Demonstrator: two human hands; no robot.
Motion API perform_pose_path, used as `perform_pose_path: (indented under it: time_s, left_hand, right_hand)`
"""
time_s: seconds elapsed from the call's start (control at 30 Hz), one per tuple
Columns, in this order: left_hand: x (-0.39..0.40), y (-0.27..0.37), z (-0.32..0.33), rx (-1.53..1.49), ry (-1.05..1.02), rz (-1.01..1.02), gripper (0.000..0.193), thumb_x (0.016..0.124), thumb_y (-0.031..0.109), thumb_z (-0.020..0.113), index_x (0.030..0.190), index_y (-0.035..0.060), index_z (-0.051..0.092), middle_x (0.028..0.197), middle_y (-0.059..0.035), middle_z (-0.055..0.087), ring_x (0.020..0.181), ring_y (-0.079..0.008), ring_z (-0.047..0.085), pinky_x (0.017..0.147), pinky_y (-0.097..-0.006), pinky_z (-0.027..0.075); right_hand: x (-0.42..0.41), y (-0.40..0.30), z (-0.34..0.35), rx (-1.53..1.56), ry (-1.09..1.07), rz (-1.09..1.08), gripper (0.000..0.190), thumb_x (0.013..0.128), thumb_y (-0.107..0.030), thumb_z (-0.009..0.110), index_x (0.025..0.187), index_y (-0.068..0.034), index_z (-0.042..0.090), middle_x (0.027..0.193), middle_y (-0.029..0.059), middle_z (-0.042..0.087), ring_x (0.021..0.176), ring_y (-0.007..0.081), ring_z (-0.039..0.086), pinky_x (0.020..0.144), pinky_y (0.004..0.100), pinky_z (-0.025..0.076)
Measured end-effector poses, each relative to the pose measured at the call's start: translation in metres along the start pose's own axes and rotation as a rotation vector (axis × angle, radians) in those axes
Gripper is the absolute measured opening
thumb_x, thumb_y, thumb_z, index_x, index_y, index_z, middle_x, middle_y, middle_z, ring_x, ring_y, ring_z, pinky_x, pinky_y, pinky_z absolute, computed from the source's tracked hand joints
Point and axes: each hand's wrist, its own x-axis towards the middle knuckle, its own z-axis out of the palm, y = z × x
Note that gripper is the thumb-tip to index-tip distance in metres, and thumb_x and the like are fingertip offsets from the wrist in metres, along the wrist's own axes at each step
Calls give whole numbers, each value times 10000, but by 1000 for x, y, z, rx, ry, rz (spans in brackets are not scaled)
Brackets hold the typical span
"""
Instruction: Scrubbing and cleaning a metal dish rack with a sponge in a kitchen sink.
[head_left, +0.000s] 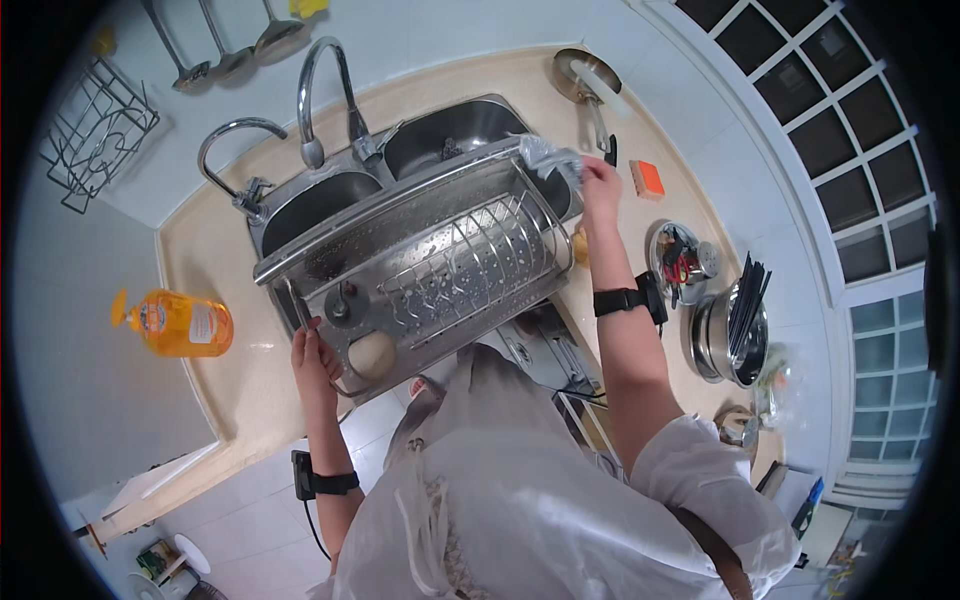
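Observation:
A wet stainless-steel dish rack (465, 322) lies tilted in front of the double-bowl sink (491, 101), its raised back rail crossing over the bowls. My left hand (315, 361) grips the wire handle at the rack's left end. At the upper right corner, my right hand (601, 184) holds a crumpled, pale translucent wad (551, 161), perhaps film or thin cloth, against the rail. Curved wire dividers (480, 251) stand inside the rack. A round beige object (373, 355) rests in its lower left part, beside a dark round fitting (342, 306).
Two chrome faucets (322, 97) rise behind the sink. An orange soap pump bottle (187, 322) is on the left. Along the right counter are a small frying pan (587, 75), an orange sponge (647, 180), a bowl of utensils (675, 259) and steel pots (731, 337) holding black chopsticks (746, 307).

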Motion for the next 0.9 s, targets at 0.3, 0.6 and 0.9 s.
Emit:
perform_pose_path:
  time_s: [0.3, 0.6, 0.9]
  left_hand:
    - [25, -4, 1, 219, 185, -11, 223, 995, 333, 418, 905, 136, 474, 578, 44, 370, 416, -43, 266, 359, -209, 185]
    - [26, -9, 8, 236, 290, 65, 240, 988, 320, 428, 817, 155, 468, 549, 66, 328, 421, -35, 267, 369, -208, 192]
    - [23, -8, 11, 248, 293, 91, 253, 996, 315, 410, 815, 147, 463, 530, 73, 319, 406, -29, 251, 364, -205, 181]
  right_hand:
    - [21, 22, 67, -699, -409, -279, 151, 784, -124, 606, 830, 8, 663, 818, 221, 647, 785, 374, 636, 728, 431, 508]
    - [-15, 19, 12, -676, -565, -210, 215, 847, -171, 574, 822, 38, 617, 775, 257, 610, 794, 421, 607, 703, 482, 485]
    - [-125, 29, -54, -573, -131, -273, 188, 902, -152, 536, 862, 31, 550, 791, 232, 553, 746, 396, 537, 658, 430, 426]
